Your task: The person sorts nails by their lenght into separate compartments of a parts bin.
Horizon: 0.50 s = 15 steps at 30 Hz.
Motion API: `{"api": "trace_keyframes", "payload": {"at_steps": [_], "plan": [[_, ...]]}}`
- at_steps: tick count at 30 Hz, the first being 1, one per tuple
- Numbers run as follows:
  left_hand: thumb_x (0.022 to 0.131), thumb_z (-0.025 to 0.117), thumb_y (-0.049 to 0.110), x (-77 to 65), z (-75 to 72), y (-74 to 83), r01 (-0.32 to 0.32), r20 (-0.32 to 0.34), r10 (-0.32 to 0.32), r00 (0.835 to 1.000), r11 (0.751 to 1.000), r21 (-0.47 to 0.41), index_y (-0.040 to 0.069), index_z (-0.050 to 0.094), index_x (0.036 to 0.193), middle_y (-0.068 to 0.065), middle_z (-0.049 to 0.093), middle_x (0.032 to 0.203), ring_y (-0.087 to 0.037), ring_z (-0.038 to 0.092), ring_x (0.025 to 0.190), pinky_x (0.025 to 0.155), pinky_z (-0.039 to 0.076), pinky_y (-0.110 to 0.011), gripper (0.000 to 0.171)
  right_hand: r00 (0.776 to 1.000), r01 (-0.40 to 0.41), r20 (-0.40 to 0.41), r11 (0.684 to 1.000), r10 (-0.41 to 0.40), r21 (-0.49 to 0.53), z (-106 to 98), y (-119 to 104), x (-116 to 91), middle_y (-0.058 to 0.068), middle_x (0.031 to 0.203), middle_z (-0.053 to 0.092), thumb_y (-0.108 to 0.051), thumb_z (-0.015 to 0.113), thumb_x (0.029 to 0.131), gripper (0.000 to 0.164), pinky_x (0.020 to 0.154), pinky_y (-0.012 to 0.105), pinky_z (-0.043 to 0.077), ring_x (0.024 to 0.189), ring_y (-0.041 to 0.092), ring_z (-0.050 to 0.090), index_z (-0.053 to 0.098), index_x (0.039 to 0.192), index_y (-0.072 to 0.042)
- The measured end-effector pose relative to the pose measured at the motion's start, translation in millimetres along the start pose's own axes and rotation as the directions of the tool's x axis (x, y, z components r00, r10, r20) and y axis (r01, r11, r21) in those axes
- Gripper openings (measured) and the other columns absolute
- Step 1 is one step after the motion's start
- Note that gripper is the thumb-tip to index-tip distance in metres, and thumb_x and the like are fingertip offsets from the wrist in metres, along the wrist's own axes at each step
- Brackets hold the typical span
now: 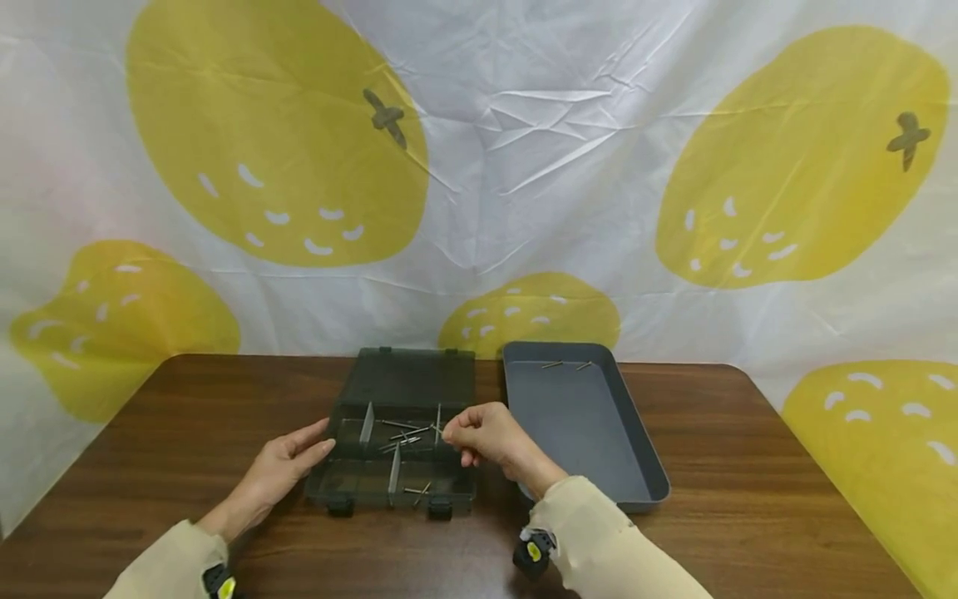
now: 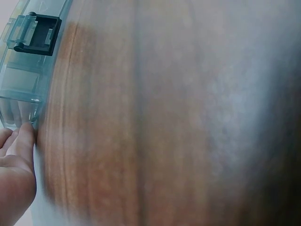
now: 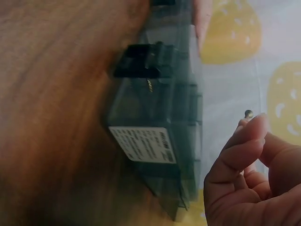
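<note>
Screw (image 3: 249, 114), small, metal and brass-toned, is pinched in my right hand (image 1: 486, 437), jutting from the fingertips toward nine o'clock, over a translucent dark-green plastic compartment box (image 1: 352, 480). My left hand (image 1: 288, 462), fingers extended, touches its nine-o'clock edge. A grey rectangular tray (image 1: 576, 424) lies at my right hand's three o'clock.

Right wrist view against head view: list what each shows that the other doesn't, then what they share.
Only the right wrist view: the printed label on the box's side.

Only the head view: the grey tray with two metal pins at its far end, and the sleeves.

Both: the box, the right hand pinching a metal piece, part of the left hand, the table and the lemon-print cloth.
</note>
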<state>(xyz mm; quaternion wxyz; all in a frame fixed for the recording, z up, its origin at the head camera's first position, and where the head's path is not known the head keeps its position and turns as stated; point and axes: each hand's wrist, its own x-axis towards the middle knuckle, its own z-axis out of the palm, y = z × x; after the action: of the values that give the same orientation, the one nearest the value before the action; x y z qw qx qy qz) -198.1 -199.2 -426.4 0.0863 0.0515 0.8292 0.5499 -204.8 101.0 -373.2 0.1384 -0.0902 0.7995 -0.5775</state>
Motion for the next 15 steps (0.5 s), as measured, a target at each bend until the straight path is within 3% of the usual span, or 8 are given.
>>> {"api": "trace_keyframes", "payload": {"at_steps": [5,9,15], "plan": [[0.096,0.055,0.035,0.1,-0.6,-0.9,0.003,0.003,-0.003,1.000,1.000,-0.010,0.000,0.030,0.146,-0.022,0.029,0.149,-0.039,0.035,0.133,0.103,0.039,-0.049,0.066,0.998,0.030,0.053,0.999,-0.028,-0.044,9,4,-3,0.000,0.055,0.054,-0.001,0.064,0.085,0.010,0.039,0.016,0.035,0.039,0.002,0.047,0.069,0.086,0.008],[0.095,0.055,0.036,-0.1,-0.2,-0.5,0.009,-0.001,-0.009,1.000,1.000,-0.018,0.000,0.031,0.146,-0.023,0.030,0.149,-0.040,0.036,0.132,0.102,0.040,-0.048,0.067,0.996,0.053,0.072,0.991,-0.044,-0.125,13,5,-6,0.009,0.057,0.059,0.000,0.065,0.083,0.008,0.037,0.016,0.032,0.035,0.002,0.045,0.071,0.080,0.003],[0.095,0.055,0.035,-0.9,0.5,0.0,0.008,-0.008,-0.008,1.000,1.000,-0.009,0.000,0.031,0.146,-0.023,0.031,0.148,-0.039,0.035,0.133,0.103,0.039,-0.048,0.066,0.990,0.102,0.125,0.957,-0.070,-0.271,16,4,-11,0.018,0.062,0.066,-0.001,0.068,0.079,0.008,0.040,0.015,0.035,0.031,0.001,0.042,0.072,0.072,-0.003]]}}
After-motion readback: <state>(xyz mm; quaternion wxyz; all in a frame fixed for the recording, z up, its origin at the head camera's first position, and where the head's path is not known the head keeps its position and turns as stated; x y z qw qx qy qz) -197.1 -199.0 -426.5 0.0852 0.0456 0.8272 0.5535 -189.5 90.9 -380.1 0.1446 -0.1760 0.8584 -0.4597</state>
